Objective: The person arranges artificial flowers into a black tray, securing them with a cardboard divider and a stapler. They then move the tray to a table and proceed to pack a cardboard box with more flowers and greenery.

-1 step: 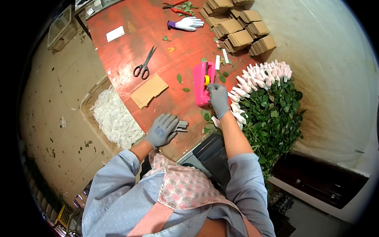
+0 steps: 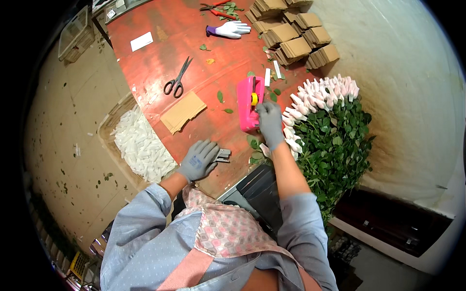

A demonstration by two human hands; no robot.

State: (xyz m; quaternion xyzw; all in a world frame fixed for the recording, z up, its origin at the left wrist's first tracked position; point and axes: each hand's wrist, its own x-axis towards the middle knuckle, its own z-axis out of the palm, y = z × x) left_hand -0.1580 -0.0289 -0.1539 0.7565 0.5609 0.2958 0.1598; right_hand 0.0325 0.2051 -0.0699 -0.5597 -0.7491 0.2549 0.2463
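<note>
One broad red table (image 2: 150, 68) bears most of the things, its near edge close to the person's body, probably so that both hands work without stretching. Along its right side spreads a thick mass of pale pink flowers (image 2: 335, 140), heads gathered at the far end. Off the left edge sits a basket (image 2: 104, 130) full of white pieces. Brown cardboard stacks (image 2: 296, 47) fill the far right part, seemingly out of the way.

The tape dispenser (image 2: 244, 109) stands just left of the flowers, handy for the gloved right hand (image 2: 270, 122). Those fingers curl together beside it; whether they pinch tape I cannot tell. The dispenser is bright pink, glossy and long. Black scissors (image 2: 180, 76) lie well apart from both hands.

Near the front edge is the stapler (image 2: 223, 155), small, silvery and metallic, touching the gloved left hand (image 2: 198, 160). Its fingers rest side by side, perhaps steadying the tool; a grip cannot be made out. Smallest is the dispenser's yellow roll (image 2: 254, 99).
</note>
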